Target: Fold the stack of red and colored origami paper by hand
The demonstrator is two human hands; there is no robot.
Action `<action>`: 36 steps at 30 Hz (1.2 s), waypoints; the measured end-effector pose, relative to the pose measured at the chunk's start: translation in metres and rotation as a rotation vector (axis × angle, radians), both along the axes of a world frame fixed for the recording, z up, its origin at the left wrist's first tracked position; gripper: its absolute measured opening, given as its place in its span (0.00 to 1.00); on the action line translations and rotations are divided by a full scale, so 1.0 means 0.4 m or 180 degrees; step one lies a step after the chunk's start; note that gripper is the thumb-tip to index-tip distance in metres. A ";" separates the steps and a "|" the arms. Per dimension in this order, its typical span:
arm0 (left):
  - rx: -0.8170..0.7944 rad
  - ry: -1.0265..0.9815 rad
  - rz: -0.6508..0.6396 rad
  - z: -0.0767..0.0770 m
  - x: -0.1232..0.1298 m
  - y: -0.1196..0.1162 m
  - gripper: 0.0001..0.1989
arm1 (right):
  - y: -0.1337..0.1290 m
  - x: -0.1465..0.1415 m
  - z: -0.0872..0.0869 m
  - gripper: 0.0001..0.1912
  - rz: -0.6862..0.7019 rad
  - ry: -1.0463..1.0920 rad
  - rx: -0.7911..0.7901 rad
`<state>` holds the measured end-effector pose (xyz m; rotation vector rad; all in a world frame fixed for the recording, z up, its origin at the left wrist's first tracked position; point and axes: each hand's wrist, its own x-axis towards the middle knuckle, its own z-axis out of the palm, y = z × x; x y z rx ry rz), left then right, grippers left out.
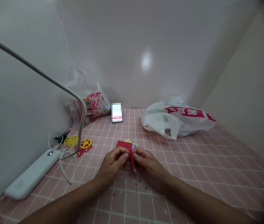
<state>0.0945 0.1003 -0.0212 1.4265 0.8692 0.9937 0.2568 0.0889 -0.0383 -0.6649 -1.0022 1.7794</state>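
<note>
Both hands meet over the middle of the pink tiled surface, gripping a folded piece of red paper or felt [124,144]; I cannot tell which material. My left hand [116,159] pinches it between thumb and fingers on the left side. On the right, my right hand [147,160] pinches an upright red fold at its edge. Just behind the red piece, a yellow and blue piece [134,145] peeks out, partly hidden by it. Small crumbs or scraps lie on the surface below my hands.
Yellow gear-like cutouts [86,143] and red cut-out lettering [84,151] lie left. A white power strip [35,172] with a looping cable [83,115] is nearby. Behind stand a phone [117,112], a clear bag [94,104] and a white plastic bag [176,118].
</note>
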 end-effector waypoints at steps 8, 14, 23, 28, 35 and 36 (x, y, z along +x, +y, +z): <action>-0.0404 -0.0465 -0.0310 0.000 0.006 0.007 0.12 | 0.000 0.002 -0.006 0.15 -0.0050 -0.0043 -0.0060; -0.0462 -0.0528 -0.0400 0.002 0.005 0.008 0.11 | 0.003 0.004 -0.009 0.15 -0.0084 -0.0086 -0.0083; -0.0319 -0.0314 -0.0342 -0.023 0.006 0.010 0.13 | -0.002 -0.009 -0.014 0.16 -0.0319 -0.0173 0.0017; -0.0154 0.0043 -0.0161 -0.028 0.007 0.009 0.10 | -0.005 -0.009 -0.006 0.13 -0.0162 -0.0325 0.0094; -0.0326 -0.0018 -0.0106 -0.004 0.005 0.012 0.09 | -0.002 -0.006 -0.014 0.14 -0.0004 -0.0076 0.0008; -0.0382 -0.0051 -0.0099 -0.004 0.004 0.013 0.09 | -0.001 -0.004 -0.017 0.15 -0.0016 -0.0077 -0.0019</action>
